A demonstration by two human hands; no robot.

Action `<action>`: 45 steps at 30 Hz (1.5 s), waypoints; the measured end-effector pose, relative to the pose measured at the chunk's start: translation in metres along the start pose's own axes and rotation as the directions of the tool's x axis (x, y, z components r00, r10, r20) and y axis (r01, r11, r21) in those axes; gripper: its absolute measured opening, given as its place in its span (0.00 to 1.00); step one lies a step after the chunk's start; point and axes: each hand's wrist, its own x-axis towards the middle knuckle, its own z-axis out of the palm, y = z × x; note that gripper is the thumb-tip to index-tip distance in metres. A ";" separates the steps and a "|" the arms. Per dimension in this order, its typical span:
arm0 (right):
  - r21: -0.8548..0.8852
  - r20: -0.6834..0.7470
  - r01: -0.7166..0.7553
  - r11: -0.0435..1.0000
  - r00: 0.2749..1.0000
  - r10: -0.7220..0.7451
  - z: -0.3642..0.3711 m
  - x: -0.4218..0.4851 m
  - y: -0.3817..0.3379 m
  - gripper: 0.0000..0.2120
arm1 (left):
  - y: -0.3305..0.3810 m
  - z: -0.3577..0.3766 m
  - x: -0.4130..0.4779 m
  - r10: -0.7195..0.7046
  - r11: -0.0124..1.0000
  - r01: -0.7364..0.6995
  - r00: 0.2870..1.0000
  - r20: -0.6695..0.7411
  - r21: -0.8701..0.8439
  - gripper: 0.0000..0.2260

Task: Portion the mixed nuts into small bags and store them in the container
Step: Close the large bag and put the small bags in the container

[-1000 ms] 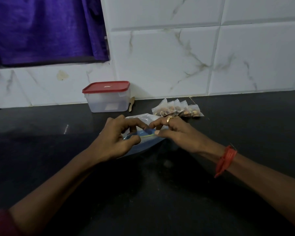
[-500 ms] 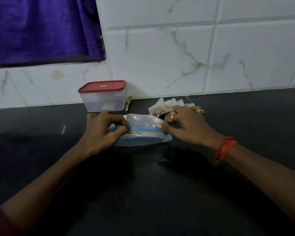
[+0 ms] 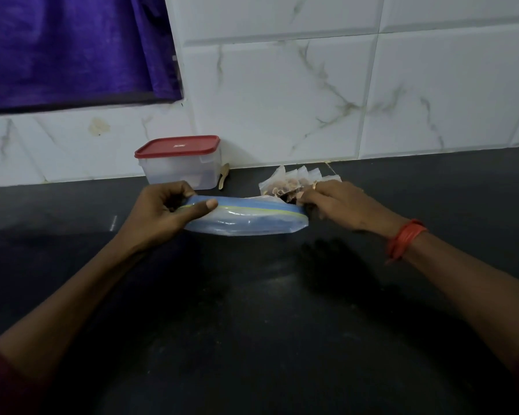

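A large clear zip bag (image 3: pixel 252 218) with a blue and yellow seal strip stretches sideways above the black counter (image 3: pixel 252 310). My left hand (image 3: pixel 165 212) pinches its left end between thumb and fingers. My right hand (image 3: pixel 339 205) pinches the right end of the seal. Several small clear bags of mixed nuts (image 3: pixel 288 182) lie in a row behind my right hand, partly hidden by it. A clear plastic container (image 3: pixel 182 169) with a red lid stands shut against the wall tiles at the back left.
A small wooden spoon (image 3: pixel 223 176) leans by the container's right side. White marble-look tiles form the back wall, and a purple curtain (image 3: pixel 72 46) hangs at the upper left. A red thread band circles my right wrist.
My hands have moved apart along the bag's seal, the left to the left end and the right to the right end, so the bag is now stretched out wide.
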 end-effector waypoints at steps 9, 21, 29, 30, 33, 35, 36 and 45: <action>0.867 0.197 -0.230 0.442 0.973 0.119 0.003 0.003 0.011 0.12 | -0.014 -0.003 0.007 -0.321 0.733 0.355 0.933 0.166 -0.581 0.22; 0.958 0.221 -0.231 0.171 0.973 0.071 0.004 0.001 0.010 0.11 | -0.013 -0.009 0.004 -0.288 0.528 0.378 0.922 0.259 -0.760 0.26; 0.890 0.327 -0.374 0.260 0.922 0.209 0.002 -0.003 0.006 0.12 | -0.008 -0.010 0.002 -0.289 0.558 0.404 0.913 0.287 -0.725 0.35; 0.885 0.345 -0.391 0.254 0.915 0.208 0.001 -0.003 0.007 0.13 | -0.008 -0.010 0.002 -0.297 0.565 0.404 0.913 0.280 -0.719 0.36; 0.873 0.375 -0.424 0.240 0.899 0.224 0.000 -0.004 0.006 0.18 | -0.006 -0.007 0.002 -0.309 0.572 0.397 0.915 0.260 -0.718 0.37; 0.861 0.388 -0.445 0.247 0.888 0.246 -0.001 -0.004 0.005 0.19 | -0.004 -0.004 0.001 -0.302 0.577 0.388 0.919 0.254 -0.719 0.36; 0.853 0.397 -0.457 0.253 0.882 0.255 -0.002 -0.004 0.005 0.19 | -0.003 -0.003 0.000 -0.299 0.581 0.385 0.920 0.252 -0.717 0.34; 0.861 0.375 -0.450 0.238 0.877 0.301 -0.003 -0.005 0.003 0.13 | -0.002 -0.001 0.001 -0.332 0.580 0.408 0.909 0.253 -0.705 0.34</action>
